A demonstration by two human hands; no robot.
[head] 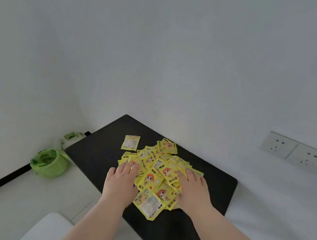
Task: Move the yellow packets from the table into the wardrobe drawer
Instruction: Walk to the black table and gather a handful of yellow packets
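Here the left hand (pixel 120 182) and right hand (pixel 193 191) rest spread, seemingly flat, on the yellow packets (pixel 153 178).

The left forearm (pixel 93 222) and the right forearm (pixel 226 234) are seen bare along their whole visible length. The left grip (pixel 119 183) and the right grip (pixel 194 191), both bare hands, are shown uncovered to the fingertips. A small gold-coloured glint is seen at a finger of the left grip, but whether it is a ring cannot be told.
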